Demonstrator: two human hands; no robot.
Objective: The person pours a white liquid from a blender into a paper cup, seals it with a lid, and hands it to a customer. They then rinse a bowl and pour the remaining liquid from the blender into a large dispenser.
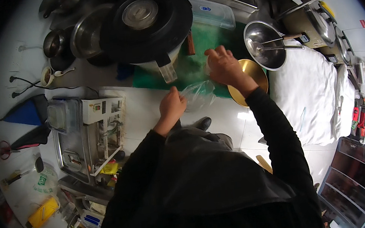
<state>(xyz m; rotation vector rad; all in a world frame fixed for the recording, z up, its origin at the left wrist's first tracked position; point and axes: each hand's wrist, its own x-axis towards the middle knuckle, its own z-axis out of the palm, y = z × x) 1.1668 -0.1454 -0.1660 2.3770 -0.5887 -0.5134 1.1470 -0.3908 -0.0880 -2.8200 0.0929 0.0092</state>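
My left hand (pixel 173 106) is closed on one side of a clear plastic bag (pixel 198 95), which hangs at the near edge of a green cutting board (pixel 200 49). Above the board, my right hand (pixel 222 65) has curled fingers around something pale and partly hidden, perhaps more of the bag; I cannot tell. Beneath my right wrist lies a round gold-coloured metal dish (pixel 257 77). A large pale container with a black lid (pixel 151 48) and a clear spout stands to the upper left of my hands. A wooden handle (pixel 190 43) shows beside it.
Right of the board are a steel bowl (pixel 252 43) with two utensils, a white cloth-covered surface (pixel 306 100) and lidded pots (pixel 311 28). A clear plastic box (pixel 213 14) sits at the board's back. At left stands a steel-topped appliance (pixel 71 143) with plastic tubs.
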